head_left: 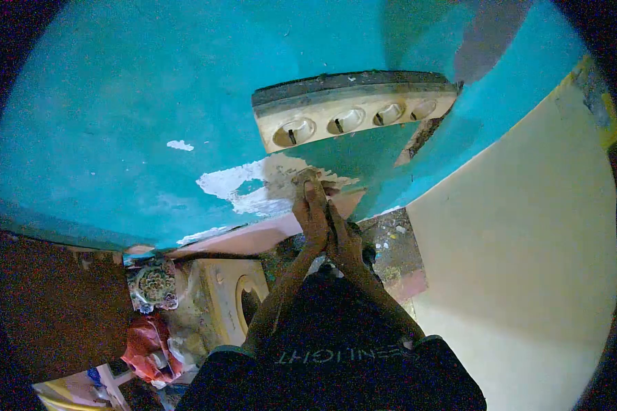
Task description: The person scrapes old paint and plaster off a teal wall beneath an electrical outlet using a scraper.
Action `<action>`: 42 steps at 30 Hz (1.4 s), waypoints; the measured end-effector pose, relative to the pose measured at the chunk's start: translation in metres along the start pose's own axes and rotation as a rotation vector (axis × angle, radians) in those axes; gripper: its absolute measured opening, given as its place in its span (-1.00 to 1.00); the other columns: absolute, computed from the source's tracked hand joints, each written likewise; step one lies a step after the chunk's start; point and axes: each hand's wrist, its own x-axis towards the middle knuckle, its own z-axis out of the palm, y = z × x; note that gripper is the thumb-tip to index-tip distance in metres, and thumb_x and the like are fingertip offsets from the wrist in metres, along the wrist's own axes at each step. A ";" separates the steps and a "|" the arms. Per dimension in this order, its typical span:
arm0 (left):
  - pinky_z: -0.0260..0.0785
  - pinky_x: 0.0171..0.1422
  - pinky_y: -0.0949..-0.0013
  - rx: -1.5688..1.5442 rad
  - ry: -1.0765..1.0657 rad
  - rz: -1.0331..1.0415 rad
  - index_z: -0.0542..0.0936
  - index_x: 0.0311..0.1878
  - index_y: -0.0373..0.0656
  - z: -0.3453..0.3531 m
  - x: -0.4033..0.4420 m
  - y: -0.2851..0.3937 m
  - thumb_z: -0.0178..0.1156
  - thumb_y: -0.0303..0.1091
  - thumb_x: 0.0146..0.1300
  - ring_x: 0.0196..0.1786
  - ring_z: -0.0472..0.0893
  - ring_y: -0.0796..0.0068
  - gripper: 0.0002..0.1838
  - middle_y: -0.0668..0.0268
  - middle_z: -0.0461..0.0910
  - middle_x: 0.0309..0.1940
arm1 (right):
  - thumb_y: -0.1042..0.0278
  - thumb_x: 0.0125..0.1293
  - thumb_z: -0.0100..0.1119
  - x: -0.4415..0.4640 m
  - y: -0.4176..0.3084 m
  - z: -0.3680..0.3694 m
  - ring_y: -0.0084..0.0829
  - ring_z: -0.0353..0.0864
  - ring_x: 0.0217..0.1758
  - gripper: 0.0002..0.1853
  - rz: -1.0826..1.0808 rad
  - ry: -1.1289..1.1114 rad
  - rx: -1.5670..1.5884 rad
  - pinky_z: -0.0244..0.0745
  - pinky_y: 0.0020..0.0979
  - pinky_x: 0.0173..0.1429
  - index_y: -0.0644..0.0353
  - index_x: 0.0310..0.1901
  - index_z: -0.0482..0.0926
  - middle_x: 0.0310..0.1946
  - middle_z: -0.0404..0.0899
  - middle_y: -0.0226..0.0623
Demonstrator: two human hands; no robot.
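Observation:
My left hand (311, 209) is raised in front of my body, its fingers closed around a small greyish-brown piece (307, 176) too blurred to name. Against its right side presses my right hand (344, 245), slightly lower, with its fingers together; what it grips is hidden. A dark strip shows between the two hands. Just behind the fingertips is a turquoise surface (116, 123) with a bare white patch (243, 186) where the paint is gone. Above the hands, a cream-coloured ledge (356, 109) with several round recesses juts from that surface.
A pale panel (514, 205) fills the right side. At lower left are a brown board (62, 308), a carved ornamental piece (153, 284), a red plastic bag (149, 346) and a cream piece with an oval opening (232, 291). Rubble (394, 240) lies right of my hands.

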 end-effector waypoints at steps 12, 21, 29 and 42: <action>0.24 -0.65 0.56 -0.089 -0.065 -0.067 0.46 -0.12 -0.20 -0.005 0.009 -0.006 -0.15 -0.05 0.35 -0.70 0.40 0.61 -0.61 0.31 0.47 -0.67 | 0.48 0.10 0.07 -0.012 0.034 0.005 -0.12 0.56 -0.45 -0.45 0.107 -0.202 0.011 0.47 -0.23 -0.34 0.11 0.20 0.31 -0.32 0.57 -0.01; 0.19 -0.70 0.57 -0.205 -0.058 -0.046 0.45 -0.18 -0.20 0.002 0.012 0.000 -0.17 -0.04 0.36 -0.73 0.36 0.63 -0.61 0.32 0.44 -0.68 | 0.48 0.09 0.09 -0.007 0.038 0.011 -0.04 0.58 -0.22 -0.53 0.083 -0.149 0.080 0.51 -0.24 -0.17 0.20 0.11 0.38 -0.17 0.54 0.01; 0.19 -0.69 0.56 -0.227 0.018 0.078 0.44 -0.34 -0.24 0.011 0.015 0.013 -0.11 0.00 0.33 -0.72 0.36 0.63 -0.57 0.35 0.42 -0.70 | 0.45 0.14 0.05 0.007 0.035 0.011 -0.02 0.57 -0.22 -0.56 -0.065 -0.028 0.055 0.48 -0.20 -0.20 0.22 0.11 0.36 -0.17 0.54 0.00; 0.20 -0.71 0.53 -0.116 0.028 -0.062 0.45 -0.33 -0.24 0.009 0.004 0.020 -0.18 -0.04 0.37 -0.75 0.37 0.59 -0.57 0.32 0.41 -0.72 | 0.45 0.14 0.05 -0.005 0.024 0.002 0.00 0.55 -0.21 -0.54 0.063 -0.094 0.111 0.47 -0.17 -0.15 0.09 0.14 0.35 -0.23 0.54 0.03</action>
